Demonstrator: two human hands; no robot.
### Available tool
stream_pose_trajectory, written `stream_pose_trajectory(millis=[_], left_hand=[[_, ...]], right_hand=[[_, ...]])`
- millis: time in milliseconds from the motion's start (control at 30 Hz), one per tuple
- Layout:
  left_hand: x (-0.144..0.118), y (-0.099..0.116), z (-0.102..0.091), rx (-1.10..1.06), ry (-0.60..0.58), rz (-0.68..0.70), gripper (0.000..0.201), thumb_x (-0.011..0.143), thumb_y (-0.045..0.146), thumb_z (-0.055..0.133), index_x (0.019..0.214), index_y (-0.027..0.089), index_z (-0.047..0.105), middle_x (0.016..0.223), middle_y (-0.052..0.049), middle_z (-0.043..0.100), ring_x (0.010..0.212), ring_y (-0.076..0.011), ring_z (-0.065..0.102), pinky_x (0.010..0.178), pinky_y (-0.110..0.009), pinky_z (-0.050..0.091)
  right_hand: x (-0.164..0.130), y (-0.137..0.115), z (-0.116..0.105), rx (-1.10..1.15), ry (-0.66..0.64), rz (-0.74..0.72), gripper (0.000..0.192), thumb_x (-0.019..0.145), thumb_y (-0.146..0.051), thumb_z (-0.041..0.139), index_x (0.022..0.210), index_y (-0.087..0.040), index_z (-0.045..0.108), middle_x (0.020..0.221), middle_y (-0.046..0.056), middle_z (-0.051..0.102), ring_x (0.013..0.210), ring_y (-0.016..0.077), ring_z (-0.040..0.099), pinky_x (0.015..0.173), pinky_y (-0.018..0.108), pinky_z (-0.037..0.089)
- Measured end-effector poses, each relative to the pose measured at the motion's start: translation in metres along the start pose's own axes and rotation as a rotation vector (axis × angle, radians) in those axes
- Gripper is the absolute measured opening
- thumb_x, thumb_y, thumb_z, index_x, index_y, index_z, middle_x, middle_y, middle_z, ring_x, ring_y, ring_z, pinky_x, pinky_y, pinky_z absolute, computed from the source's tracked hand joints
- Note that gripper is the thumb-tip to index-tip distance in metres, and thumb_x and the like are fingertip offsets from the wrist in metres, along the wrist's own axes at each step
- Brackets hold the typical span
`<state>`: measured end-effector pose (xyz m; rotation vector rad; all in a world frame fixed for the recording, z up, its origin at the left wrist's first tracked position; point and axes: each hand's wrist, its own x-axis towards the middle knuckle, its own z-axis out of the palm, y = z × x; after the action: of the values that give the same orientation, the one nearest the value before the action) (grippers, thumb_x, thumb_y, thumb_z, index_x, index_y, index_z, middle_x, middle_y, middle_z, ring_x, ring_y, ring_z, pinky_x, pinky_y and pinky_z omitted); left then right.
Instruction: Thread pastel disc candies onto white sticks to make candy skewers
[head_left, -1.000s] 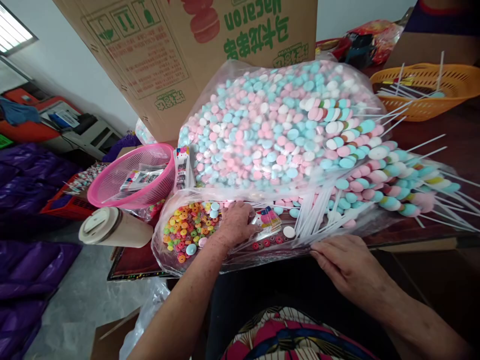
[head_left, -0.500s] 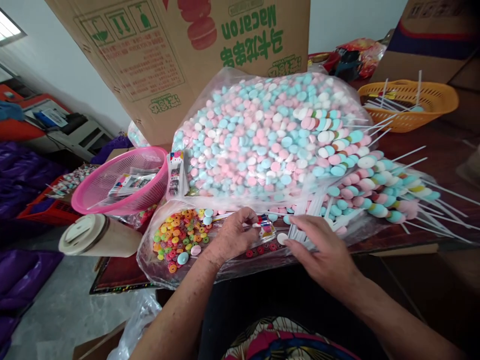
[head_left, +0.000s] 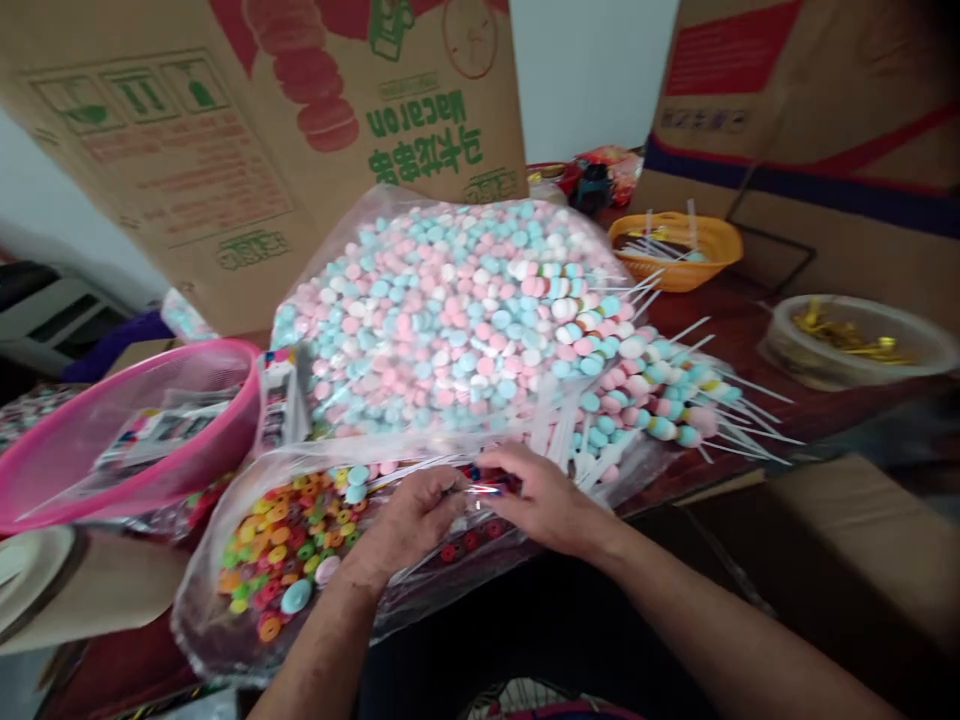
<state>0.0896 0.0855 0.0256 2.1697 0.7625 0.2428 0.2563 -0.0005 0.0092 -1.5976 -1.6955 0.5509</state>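
Observation:
My left hand (head_left: pixel 420 518) is closed in a pinch on one end of a small shiny printed packet (head_left: pixel 486 489). From the other side, the fingers of my right hand (head_left: pixel 546 502) are closed on the same packet, hiding much of it. Below the hands lie dark red candy rings (head_left: pixel 469 541) on clear plastic. A pile of coloured candy rings (head_left: pixel 289 540) is left of my left hand, with a few pastel candies among it. Behind the hands spreads a big clear bag of pink, blue and white candies (head_left: pixel 427 310). Skewered candies (head_left: pixel 645 385) on white sticks rest on its right side.
At left are a pink mesh basket (head_left: pixel 251 385) holding flat packets and a lidded cup (head_left: pixel 112 580). An orange basket (head_left: pixel 705 265) with sticks and a clear tub (head_left: pixel 806 365) of gold ties stand at right. Cardboard boxes (head_left: pixel 315 215) rise behind.
My right hand has moved left and closed on the packet that my left hand was holding. The view has turned to the right, bringing the clear tub into sight.

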Motion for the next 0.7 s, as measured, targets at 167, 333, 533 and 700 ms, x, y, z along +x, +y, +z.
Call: stream_pose_trajectory(millis=[167, 333, 533, 700], left_hand=[[0.008, -0.026, 0.009, 0.511, 0.123, 0.111, 0.032, 0.088, 0.022, 0.036, 0.104, 0.019, 0.065, 0.098, -0.01, 0.068, 0.091, -0.0243, 0.061, 0.082, -0.038, 0.047], [-0.011, -0.033, 0.001, 0.628, 0.445, 0.181, 0.033, 0.087, 0.024, 0.038, 0.109, 0.02, 0.063, 0.113, -0.013, 0.065, 0.103, -0.0293, 0.059, 0.092, -0.047, 0.045], [-0.018, 0.016, -0.014, 0.199, 0.172, 0.213, 0.023, 0.087, 0.032, 0.046, 0.1, 0.025, 0.064, 0.097, -0.005, 0.067, 0.09, -0.0191, 0.062, 0.078, -0.027, 0.051], [-0.018, 0.033, 0.008, 0.018, 0.193, 0.01, 0.024, 0.081, 0.042, 0.056, 0.089, 0.021, 0.065, 0.068, 0.0, 0.064, 0.061, -0.0147, 0.058, 0.056, -0.022, 0.049]], right_hand=[[0.017, 0.008, 0.017, -0.234, -0.018, 0.019, 0.009, 0.079, -0.014, 0.055, 0.076, -0.012, 0.063, 0.08, 0.011, 0.063, 0.085, 0.0238, 0.056, 0.079, 0.038, 0.042], [0.01, 0.004, 0.004, -0.308, 0.064, 0.026, 0.032, 0.081, -0.031, 0.056, 0.107, -0.012, 0.059, 0.108, 0.016, 0.058, 0.1, 0.0297, 0.048, 0.084, 0.045, 0.038], [0.003, -0.014, -0.013, -0.085, 0.153, -0.336, 0.012, 0.078, -0.019, 0.05, 0.087, -0.018, 0.058, 0.081, 0.005, 0.06, 0.082, 0.0196, 0.05, 0.078, 0.036, 0.038], [-0.015, -0.011, -0.012, -0.035, 0.267, -0.29, 0.017, 0.084, -0.021, 0.041, 0.069, -0.019, 0.048, 0.066, 0.003, 0.053, 0.068, 0.0165, 0.048, 0.066, 0.03, 0.038]])
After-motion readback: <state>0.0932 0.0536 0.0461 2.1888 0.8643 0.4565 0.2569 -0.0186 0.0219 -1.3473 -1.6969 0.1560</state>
